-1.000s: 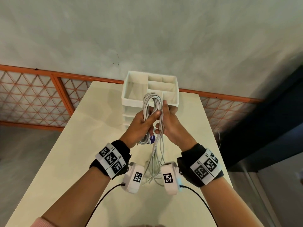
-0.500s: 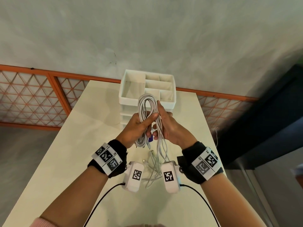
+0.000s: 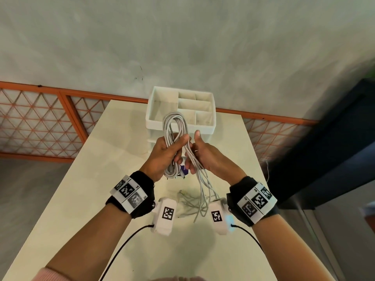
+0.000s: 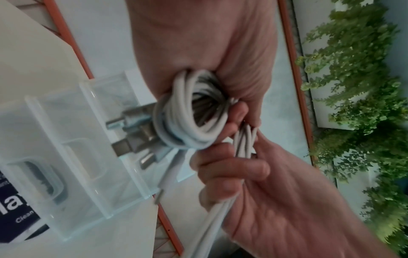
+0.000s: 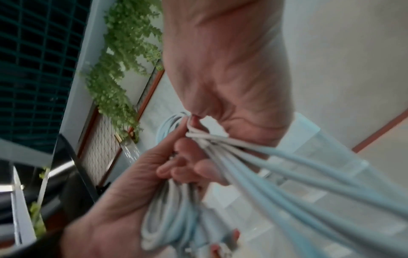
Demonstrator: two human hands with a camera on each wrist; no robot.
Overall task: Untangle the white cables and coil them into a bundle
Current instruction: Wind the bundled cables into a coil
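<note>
The white cables (image 3: 175, 126) are partly wound into a long coil held upright over the table. My left hand (image 3: 171, 152) grips the coil at its middle, with metal plugs (image 4: 141, 134) sticking out beside the loops (image 4: 192, 122). Just to the right, my right hand (image 3: 199, 157) curls its fingers round the trailing strands (image 5: 287, 174), thumb raised. The loose cable ends (image 3: 192, 202) lie tangled on the table between my wrists. In the right wrist view the left hand (image 5: 128, 188) holds the coil's lower loops (image 5: 167, 218).
A white compartment organiser (image 3: 160, 122) with drawers stands at the table's (image 3: 101, 179) far end, right behind the hands. A purple-labelled box (image 3: 184, 168) sits below the coil. An orange lattice railing (image 3: 40, 126) runs behind, and a dark cabinet (image 3: 324, 151) stands to the right.
My right hand has left the side of the coil and now holds the trailing strands lower down, thumb up. The left hand keeps its grip on the coil.
</note>
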